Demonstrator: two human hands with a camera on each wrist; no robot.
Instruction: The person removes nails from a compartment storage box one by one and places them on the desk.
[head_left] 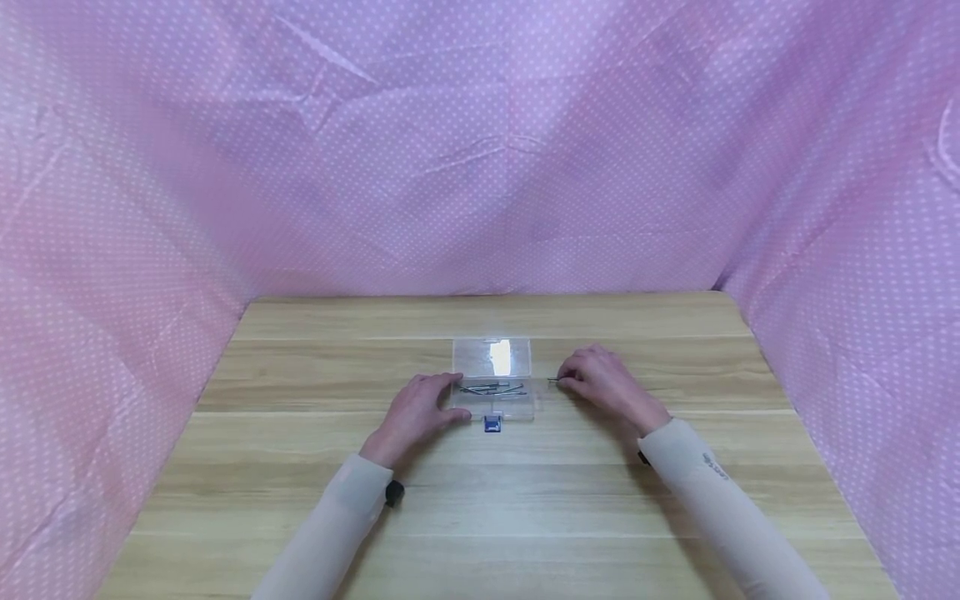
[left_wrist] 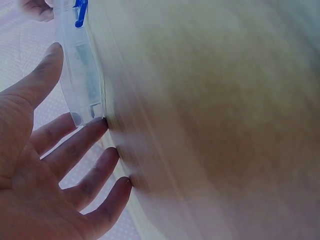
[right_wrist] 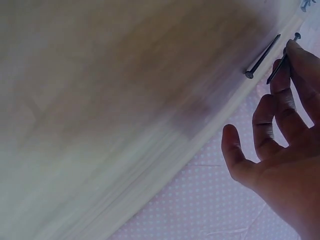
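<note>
Midway between the left and right edges of the tabletop (head_left: pixel 480 500), toward its far edge, sits one clear box (head_left: pixel 517 408) with one lid (head_left: pixel 472 357) opened toward that far edge and one blue latch (head_left: pixel 492 423) at its front. At least four nails (head_left: pixel 491 389) lie loose inside, overlapping, so an exact count cannot be made. Two more are outside: one held nail (right_wrist: pixel 276 70), pinched between thumb and forefinger of the right hand (head_left: pixel 603 383), and one spare nail (right_wrist: pixel 263 56) close by it, between the box and the tabletop's right edge; the hand hides this spare nail from the head view. The left hand (head_left: pixel 416 410) is spread wide, thumb and forefinger at the two corners of the box's left end; how firmly it presses, I cannot tell. Glare whitens part of the lid. The tabletop's near edge is out of frame, and both pale sleeves (head_left: pixel 322 529) are cut off at the bottom; small dark lettering on the right one is unreadable. The box is thin, see-through plastic and rectangular; the nails are slim grey metal with flat round heads; the tabletop has pale wood grain, and pink cloth (head_left: pixel 480 167) with white dots hangs creased behind it
</note>
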